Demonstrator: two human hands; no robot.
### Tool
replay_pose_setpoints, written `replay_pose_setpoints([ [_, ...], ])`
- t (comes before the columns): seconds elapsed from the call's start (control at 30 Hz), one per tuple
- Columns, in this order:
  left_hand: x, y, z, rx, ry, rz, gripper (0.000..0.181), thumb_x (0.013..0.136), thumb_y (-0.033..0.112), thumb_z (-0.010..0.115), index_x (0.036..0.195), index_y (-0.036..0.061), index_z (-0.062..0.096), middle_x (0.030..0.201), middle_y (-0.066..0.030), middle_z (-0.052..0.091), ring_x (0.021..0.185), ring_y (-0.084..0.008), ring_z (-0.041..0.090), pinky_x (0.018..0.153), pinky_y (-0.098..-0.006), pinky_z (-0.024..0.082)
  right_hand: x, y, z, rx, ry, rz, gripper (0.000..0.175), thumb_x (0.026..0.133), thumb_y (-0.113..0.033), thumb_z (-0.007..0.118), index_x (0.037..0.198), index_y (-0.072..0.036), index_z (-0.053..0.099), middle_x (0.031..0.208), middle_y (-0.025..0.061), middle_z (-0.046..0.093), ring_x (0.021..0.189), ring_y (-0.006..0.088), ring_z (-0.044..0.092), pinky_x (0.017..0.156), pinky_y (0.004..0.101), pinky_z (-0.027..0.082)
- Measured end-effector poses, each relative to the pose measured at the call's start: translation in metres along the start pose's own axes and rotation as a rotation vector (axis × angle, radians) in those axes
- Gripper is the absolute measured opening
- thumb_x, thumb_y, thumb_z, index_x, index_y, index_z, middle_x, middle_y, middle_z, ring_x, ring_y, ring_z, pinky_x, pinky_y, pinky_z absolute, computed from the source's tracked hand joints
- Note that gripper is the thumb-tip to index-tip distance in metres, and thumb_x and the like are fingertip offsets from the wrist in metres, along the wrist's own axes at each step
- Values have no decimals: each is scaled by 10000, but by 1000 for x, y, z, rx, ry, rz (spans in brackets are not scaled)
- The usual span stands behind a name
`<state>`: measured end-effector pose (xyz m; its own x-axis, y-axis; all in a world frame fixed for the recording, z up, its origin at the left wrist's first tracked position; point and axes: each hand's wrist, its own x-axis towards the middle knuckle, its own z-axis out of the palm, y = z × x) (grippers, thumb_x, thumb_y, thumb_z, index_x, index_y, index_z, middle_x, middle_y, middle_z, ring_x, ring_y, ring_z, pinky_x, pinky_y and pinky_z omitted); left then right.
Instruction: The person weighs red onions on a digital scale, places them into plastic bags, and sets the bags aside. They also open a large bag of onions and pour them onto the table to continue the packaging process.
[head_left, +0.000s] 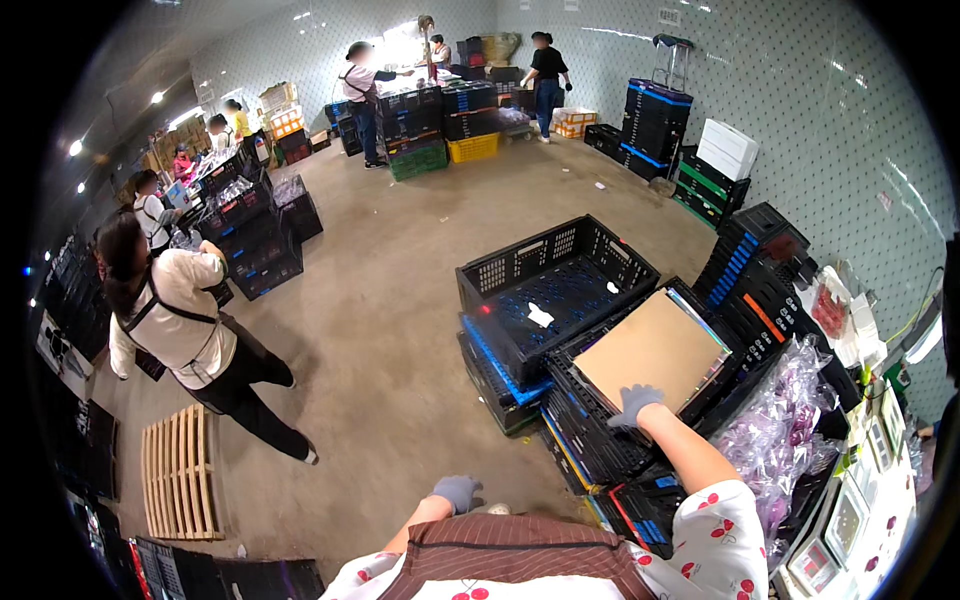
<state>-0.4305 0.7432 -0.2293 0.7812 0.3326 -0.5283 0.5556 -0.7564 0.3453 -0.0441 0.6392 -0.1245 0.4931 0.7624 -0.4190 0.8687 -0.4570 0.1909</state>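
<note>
My right hand (637, 403), in a grey glove, rests with spread fingers at the near edge of a flat brown cardboard sheet (651, 349). That sheet lies on a stack of sheets with coloured edges, on top of black folded crates (592, 431). My left hand (456, 493), gloved in grey too, hangs low before my brown striped apron and holds nothing that I can see. Just beyond the cardboard stands an open black plastic crate (555, 289) with white scraps inside, on top of other crates.
Clear bags with purple contents (787, 427) lie at the right, beside a lit bench with trays (847, 525). A wooden pallet (178, 474) is on the floor at the left. A person (184, 315) in a white top stands near stacked crates (259, 247); several others work farther back.
</note>
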Motion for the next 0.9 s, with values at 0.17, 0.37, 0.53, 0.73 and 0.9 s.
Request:
replay_pose_setpoints([
  [0.17,-18,-58,18,-108,-131,-63,464,825,423,532,1191,138,560,1155,-153,576,1069,-338,540,880,-410,440,45,22,80,201,-348,-4,769,640,-617,646,1100,-3,605,1138,189,588,1046,302,571,893,384,440],
  [0.37,-41,-120,37,-211,-171,-238,506,811,458,557,1181,113,567,1166,-146,575,1084,-334,532,902,-399,429,51,-13,78,124,-259,168,621,736,-541,581,1143,-72,595,1153,154,586,1056,281,576,881,395,456],
  [0.53,-34,-144,40,-353,-167,-290,506,815,449,570,1187,106,559,1162,-140,582,1088,-322,535,912,-378,423,77,-37,39,256,-91,240,449,790,-446,521,998,-74,660,1045,138,637,994,292,603,843,401,469],
  [0.73,-28,-197,1,-350,-105,-318,508,816,446,574,1176,88,563,1163,-137,584,1090,-313,536,918,-362,422,130,-160,5,547,63,-203,412,797,-446,515,939,-90,665,998,157,638,953,326,598,840,397,459],
  [0.9,1,-245,-84,-248,-23,-201,539,810,485,562,1171,85,566,1153,-151,585,1085,-316,538,921,-371,420,180,-274,7,567,-102,-558,413,808,-445,505,1002,-105,637,994,163,632,919,335,601,807,400,464],
])
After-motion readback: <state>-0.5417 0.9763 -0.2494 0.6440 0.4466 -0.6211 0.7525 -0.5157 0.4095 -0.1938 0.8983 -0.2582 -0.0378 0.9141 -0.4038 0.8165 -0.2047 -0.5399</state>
